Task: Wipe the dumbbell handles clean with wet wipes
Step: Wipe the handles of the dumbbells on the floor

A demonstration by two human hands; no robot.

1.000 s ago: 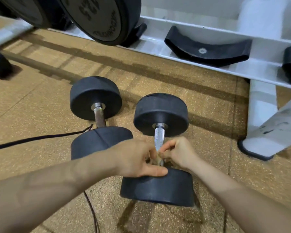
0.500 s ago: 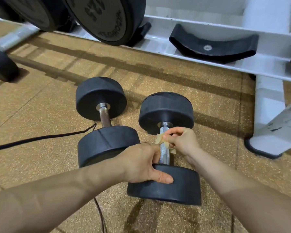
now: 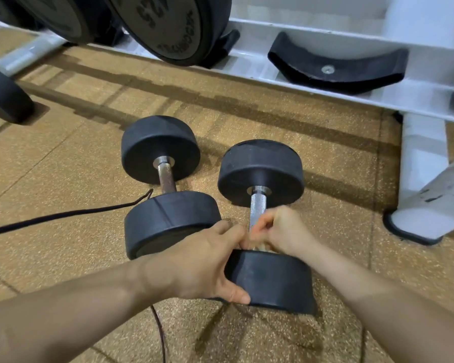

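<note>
Two black dumbbells lie side by side on the floor. The right dumbbell has a bright steel handle. My left hand grips its near head, thumb on the outer face. My right hand is curled round the near end of that handle, pinching a soiled wet wipe of which only a scrap shows under the fingers. The left dumbbell has a darker, rusty handle and is untouched.
A white dumbbell rack runs along the back with black cradles and large weights. Its foot stands at the right. A black cord crosses the brown rubber floor at the left.
My right hand has slid the wipe back down the handle from the far end toward the near head. My left hand has shifted lower on the near head.
</note>
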